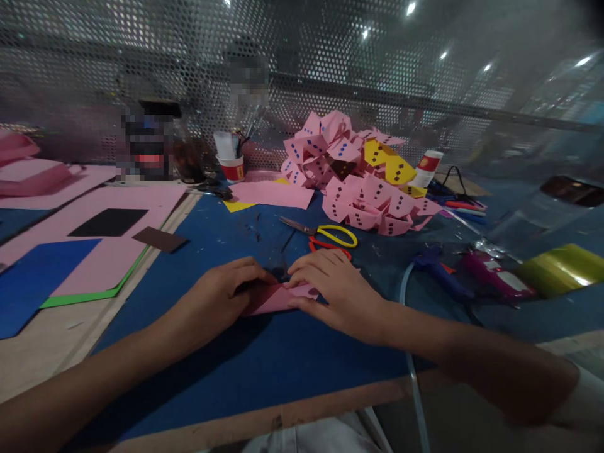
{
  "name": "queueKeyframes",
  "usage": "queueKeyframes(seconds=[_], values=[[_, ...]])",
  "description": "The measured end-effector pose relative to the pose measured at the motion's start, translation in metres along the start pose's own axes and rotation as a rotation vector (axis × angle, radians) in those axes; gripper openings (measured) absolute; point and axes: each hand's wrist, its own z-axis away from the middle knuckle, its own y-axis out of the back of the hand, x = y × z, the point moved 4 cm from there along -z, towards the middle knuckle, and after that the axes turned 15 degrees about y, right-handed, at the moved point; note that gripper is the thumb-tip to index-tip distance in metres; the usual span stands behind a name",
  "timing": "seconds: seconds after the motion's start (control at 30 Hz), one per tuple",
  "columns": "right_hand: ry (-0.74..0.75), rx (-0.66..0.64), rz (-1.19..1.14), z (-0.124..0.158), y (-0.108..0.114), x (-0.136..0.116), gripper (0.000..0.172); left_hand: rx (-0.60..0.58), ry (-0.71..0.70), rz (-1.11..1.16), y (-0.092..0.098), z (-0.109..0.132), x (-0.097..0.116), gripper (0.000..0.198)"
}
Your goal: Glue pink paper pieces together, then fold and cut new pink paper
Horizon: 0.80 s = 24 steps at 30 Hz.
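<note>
Between my two hands a folded pink piece of paper or foam sheet lies low over the blue mat. My left hand grips its left end, with curled fingers pressed along the top. At the other end, my right hand closes its fingers and thumb on the same pink piece, covering part of it. Just beyond my right hand lies a pair of scissors with one yellow and one red handle, blades pointing left. The fold's underside is hidden.
Pink folded pieces with dark diamond marks are heaped at the back. A glue gun with a pale cord lies right, near a yellow roll. Coloured sheets cover the left. A red-and-white cup stands before the perforated metal panel.
</note>
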Motion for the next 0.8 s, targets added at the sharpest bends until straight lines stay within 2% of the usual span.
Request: queueKeyframes(seconds=[0.13, 0.27, 0.47, 0.63, 0.8], values=[[0.098, 0.053, 0.047, 0.0, 0.002, -0.005, 0.021, 0.015, 0.012, -0.026, -0.001, 0.0, -0.004, 0.021], [0.15, 0.101, 0.029, 0.001, 0.0, -0.007, 0.017, 0.043, -0.045, -0.106, -0.002, 0.0, -0.005, 0.019], [0.054, 0.044, -0.053, 0.004, -0.013, 0.002, 0.011, 0.073, -0.145, -0.198, -0.003, 0.002, -0.007, 0.041], [-0.063, 0.015, -0.131, 0.004, -0.017, 0.007, 0.012, 0.088, -0.224, -0.227, -0.002, 0.009, 0.002, 0.031], [-0.101, 0.015, -0.124, 0.002, -0.016, 0.007, 0.016, 0.023, -0.12, -0.122, 0.002, 0.011, 0.011, 0.026]])
